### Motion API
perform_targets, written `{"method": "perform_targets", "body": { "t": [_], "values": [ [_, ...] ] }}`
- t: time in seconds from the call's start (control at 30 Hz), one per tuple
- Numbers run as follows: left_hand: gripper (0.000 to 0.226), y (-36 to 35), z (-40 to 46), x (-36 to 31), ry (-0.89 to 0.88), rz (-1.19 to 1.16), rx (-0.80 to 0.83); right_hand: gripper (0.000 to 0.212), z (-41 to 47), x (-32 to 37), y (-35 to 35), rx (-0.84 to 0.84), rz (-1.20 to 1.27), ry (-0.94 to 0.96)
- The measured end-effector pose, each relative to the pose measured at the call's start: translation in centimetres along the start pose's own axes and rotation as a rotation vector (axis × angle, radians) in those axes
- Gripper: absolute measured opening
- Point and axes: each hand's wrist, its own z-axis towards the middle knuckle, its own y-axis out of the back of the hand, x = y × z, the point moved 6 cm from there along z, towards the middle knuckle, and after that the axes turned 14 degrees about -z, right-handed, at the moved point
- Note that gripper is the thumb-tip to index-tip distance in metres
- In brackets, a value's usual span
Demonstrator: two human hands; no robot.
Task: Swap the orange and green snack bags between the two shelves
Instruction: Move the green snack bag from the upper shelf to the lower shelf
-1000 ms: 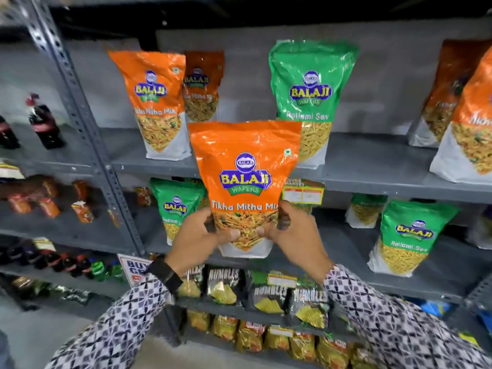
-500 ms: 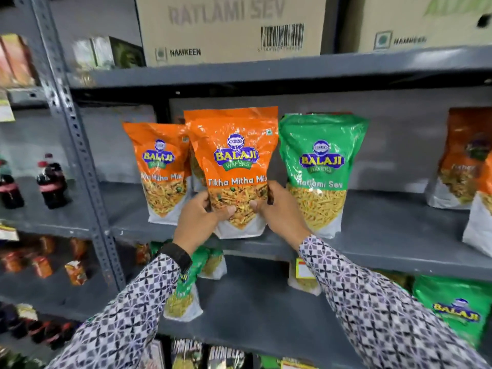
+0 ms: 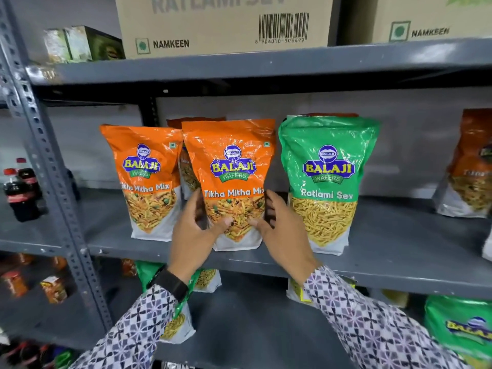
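An orange "Tikha Mitha Mix" bag [image 3: 231, 166] stands upright on the upper grey shelf [image 3: 399, 251], between another orange bag [image 3: 145, 177] and a green "Ratlami Sev" bag [image 3: 327, 182]. My left hand [image 3: 194, 235] and my right hand [image 3: 282, 235] flank its lower part. Both thumbs touch its front, the fingers are spread, and dark gaps show between palms and bag. A third orange bag [image 3: 186, 166] stands partly hidden behind. On the lower shelf [image 3: 253, 328] are green bags [image 3: 463, 326], one [image 3: 175, 323] partly covered by my left sleeve.
Cardboard "Namkeen" boxes [image 3: 226, 25] sit on the top shelf. Another orange bag [image 3: 468, 169] stands at the right edge. Cola bottles [image 3: 21, 190] are in the left bay beyond the perforated upright post [image 3: 53, 182]. Small orange packets lie lower left.
The orange bag went from in front of the lower shelf up onto the upper shelf. My hands gripped it before; now the fingers have loosened and spread at its sides.
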Motion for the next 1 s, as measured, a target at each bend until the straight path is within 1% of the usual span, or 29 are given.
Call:
{"method": "perform_targets", "body": {
  "t": [0.03,0.1,0.13,0.17,0.2,0.23,0.27,0.33,0.37,0.4,0.43,0.47,0.5,0.53,0.6,0.67,0.73,0.87,0.93,1.0],
  "values": [
    [0.073,0.1,-0.7,-0.9,-0.079,0.015,-0.081,0.070,-0.7,0.0,0.5,-0.032,-0.024,0.025],
    [0.053,-0.2,-2.2,-3.0,-0.280,0.068,-0.226,0.064,-1.9,-0.3,2.2,-0.134,-0.089,0.078],
    [0.040,-0.9,-2.8,-4.1,-0.371,0.102,-0.240,0.060,-2.2,-0.6,3.3,-0.197,-0.118,0.098],
    [0.030,-2.0,-3.2,-4.8,-0.427,0.120,-0.206,0.056,-2.5,-1.2,4.5,-0.262,-0.140,0.105],
    [0.025,-3.3,-3.3,-5.2,-0.430,0.109,-0.135,0.051,-2.8,-1.9,5.7,-0.324,-0.149,0.099],
    [0.025,-4.9,-3.2,-5.1,-0.371,0.078,-0.041,0.048,-3.0,-2.7,7.0,-0.386,-0.154,0.082],
    [0.031,-6.7,-3.1,-4.8,-0.269,0.044,0.070,0.046,-3.1,-3.6,8.2,-0.446,-0.153,0.058],
    [0.056,-10.3,-2.9,-4.0,-0.050,-0.010,0.272,0.048,-3.6,-5.6,10.5,-0.547,-0.122,-0.017],
    [0.071,-11.8,-2.7,-3.2,0.053,-0.032,0.345,0.051,-3.7,-6.7,11.2,-0.568,-0.087,-0.067],
    [0.084,-13.2,-2.5,-2.5,0.129,-0.050,0.404,0.056,-3.7,-7.9,11.8,-0.552,-0.036,-0.116],
    [0.095,-14.2,-2.4,-2.0,0.172,-0.061,0.430,0.061,-3.6,-8.9,11.9,-0.497,0.022,-0.161],
    [0.100,-15.0,-2.2,-1.6,0.194,-0.070,0.429,0.065,-3.4,-9.9,11.6,-0.408,0.088,-0.193],
    [0.099,-15.5,-1.8,-0.9,0.203,-0.089,0.414,0.065,-3.1,-10.7,10.9,-0.308,0.161,-0.213],
    [0.089,-15.9,-1.6,-0.7,0.190,-0.116,0.407,0.064,-2.8,-11.3,10.3,-0.222,0.241,-0.230],
    [0.062,-16.3,-1.5,-0.8,0.124,-0.147,0.397,0.054,-2.4,-12.5,9.4,-0.152,0.322,-0.269],
    [0.055,-16.3,-1.8,-1.6,0.080,-0.157,0.388,0.043,-2.5,-12.6,9.6,-0.148,0.321,-0.278],
    [0.055,-16.2,-2.4,-2.5,0.075,-0.179,0.397,0.040,-3.1,-11.9,10.3,-0.158,0.336,-0.274],
    [0.066,-15.5,-4.4,-4.7,0.019,-0.237,0.396,0.044,-5.7,-9.7,12.7,-0.202,0.366,-0.226],
    [0.065,-14.7,-5.9,-5.8,-0.004,-0.260,0.378,0.043,-7.5,-8.6,13.8,-0.213,0.373,-0.207],
    [0.066,-13.9,-7.7,-6.3,-0.014,-0.283,0.371,0.047,-9.6,-7.7,14.6,-0.224,0.384,-0.194]
  ]
}}
